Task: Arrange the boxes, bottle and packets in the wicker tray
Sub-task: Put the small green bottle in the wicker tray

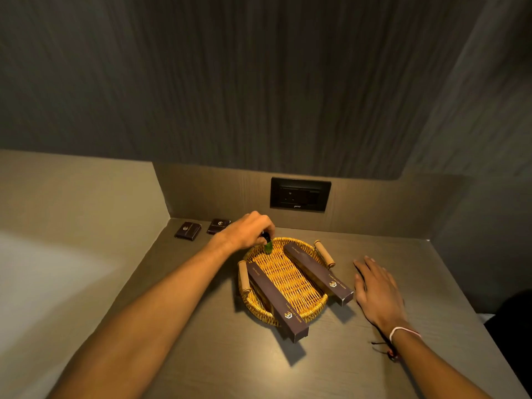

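Observation:
The wicker tray [288, 276] sits mid-counter with wooden handles at its left and right. Two long dark boxes lie in it: one [276, 299] along the left side, its near end jutting over the front rim, the other [318, 272] along the right side, overhanging the rim toward my right hand. My left hand [247, 230] holds a small green bottle [268, 246] by its dark cap, just above the tray's far left rim. My right hand [377, 289] lies flat on the counter to the right of the tray, fingers straight. Two dark square packets [188, 230] [218, 226] lie on the counter at the back left.
A black wall socket [299, 197] sits in the back panel behind the tray. The counter is boxed in by low walls at the back and left. A pale surface drops away on the left, and a dark object shows at the far right edge.

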A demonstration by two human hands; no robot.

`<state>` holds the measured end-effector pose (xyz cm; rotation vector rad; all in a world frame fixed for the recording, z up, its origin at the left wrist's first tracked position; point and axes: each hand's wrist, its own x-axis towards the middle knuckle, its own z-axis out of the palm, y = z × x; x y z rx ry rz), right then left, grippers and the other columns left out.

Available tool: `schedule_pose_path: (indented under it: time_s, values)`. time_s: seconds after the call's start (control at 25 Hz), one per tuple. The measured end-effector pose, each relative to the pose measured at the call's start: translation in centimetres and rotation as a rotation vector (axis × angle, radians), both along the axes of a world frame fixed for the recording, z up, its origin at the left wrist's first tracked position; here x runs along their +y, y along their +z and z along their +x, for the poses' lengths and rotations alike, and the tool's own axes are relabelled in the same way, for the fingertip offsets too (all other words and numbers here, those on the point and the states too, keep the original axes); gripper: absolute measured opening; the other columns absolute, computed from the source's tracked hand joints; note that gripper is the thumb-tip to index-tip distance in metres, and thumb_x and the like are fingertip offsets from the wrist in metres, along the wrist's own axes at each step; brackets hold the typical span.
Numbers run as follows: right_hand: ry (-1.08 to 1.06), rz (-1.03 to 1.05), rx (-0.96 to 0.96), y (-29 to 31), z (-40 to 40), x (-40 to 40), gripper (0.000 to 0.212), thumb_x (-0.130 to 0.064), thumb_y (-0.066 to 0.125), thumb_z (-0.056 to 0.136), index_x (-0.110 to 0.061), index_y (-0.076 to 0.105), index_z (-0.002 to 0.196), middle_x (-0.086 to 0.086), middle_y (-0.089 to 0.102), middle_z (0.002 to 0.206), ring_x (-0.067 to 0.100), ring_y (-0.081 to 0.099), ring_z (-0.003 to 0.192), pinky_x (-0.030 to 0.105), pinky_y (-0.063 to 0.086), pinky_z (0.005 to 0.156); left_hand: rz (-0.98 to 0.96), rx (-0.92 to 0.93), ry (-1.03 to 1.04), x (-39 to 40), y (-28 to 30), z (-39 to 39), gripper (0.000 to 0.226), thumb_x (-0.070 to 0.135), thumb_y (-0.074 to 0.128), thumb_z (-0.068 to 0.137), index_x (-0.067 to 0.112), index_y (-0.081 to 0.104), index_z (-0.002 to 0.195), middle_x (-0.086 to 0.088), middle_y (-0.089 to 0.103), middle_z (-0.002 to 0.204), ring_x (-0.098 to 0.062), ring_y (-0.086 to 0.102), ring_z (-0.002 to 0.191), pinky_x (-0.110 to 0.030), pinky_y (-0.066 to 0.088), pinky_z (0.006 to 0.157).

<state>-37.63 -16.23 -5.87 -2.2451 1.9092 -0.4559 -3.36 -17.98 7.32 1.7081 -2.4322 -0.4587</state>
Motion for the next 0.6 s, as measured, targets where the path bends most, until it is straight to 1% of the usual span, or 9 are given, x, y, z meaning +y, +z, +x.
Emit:
schedule_pose_path:
  time_s: [0.2, 0.44, 0.52, 0.6]
  values:
    - [0.003, -0.008, 0.02, 0.0, 0.1, -0.1, 0.05, -0.038, 0.035, 0.103, -0.025, 0.04, 0.151, 0.003, 0.035, 0.162, 0.02, 0.028, 0.151, 0.041, 0.021, 0.123, 0.008, -0.052, -0.021, 0.3, -0.9, -0.1, 0.025, 0.005, 0.067, 0.09, 0.01, 0.069, 0.114, -0.01, 0.068, 0.123, -0.022, 0.063, 0.118, -0.041, 0.054, 0.099]
    - [0.015, 0.007, 0.003, 0.0, 0.0, -0.1, 0.051, -0.039, 0.032, 0.103, -0.026, 0.036, 0.152, 0.002, 0.031, 0.164, 0.02, 0.024, 0.153, 0.041, 0.018, 0.123, -0.015, 0.01, 0.023, 1.0, -0.6, 0.0, 0.033, 0.007, 0.067, 0.09, 0.012, 0.064, 0.122, -0.012, 0.061, 0.129, -0.023, 0.063, 0.119, -0.044, 0.053, 0.1]
    - [0.024, 0.004, 0.003, 0.0, 0.0, 0.0, 0.053, -0.041, 0.031, 0.103, -0.025, 0.034, 0.154, 0.002, 0.029, 0.164, 0.019, 0.022, 0.153, 0.041, 0.016, 0.124, -0.019, 0.013, 0.026, 1.1, -0.5, 0.2, 0.035, 0.007, 0.067, 0.09, 0.013, 0.064, 0.124, -0.012, 0.06, 0.13, -0.022, 0.063, 0.118, -0.043, 0.054, 0.1]
    - [0.039, 0.017, 0.017, 0.0, -0.1, 0.1, 0.056, -0.044, 0.028, 0.103, -0.025, 0.028, 0.156, 0.002, 0.023, 0.166, 0.018, 0.016, 0.155, 0.039, 0.011, 0.124, -0.049, 0.015, 0.042, 1.3, -0.4, 0.6, 0.038, 0.006, 0.067, 0.09, 0.013, 0.062, 0.127, -0.011, 0.059, 0.131, -0.022, 0.062, 0.118, -0.04, 0.053, 0.099]
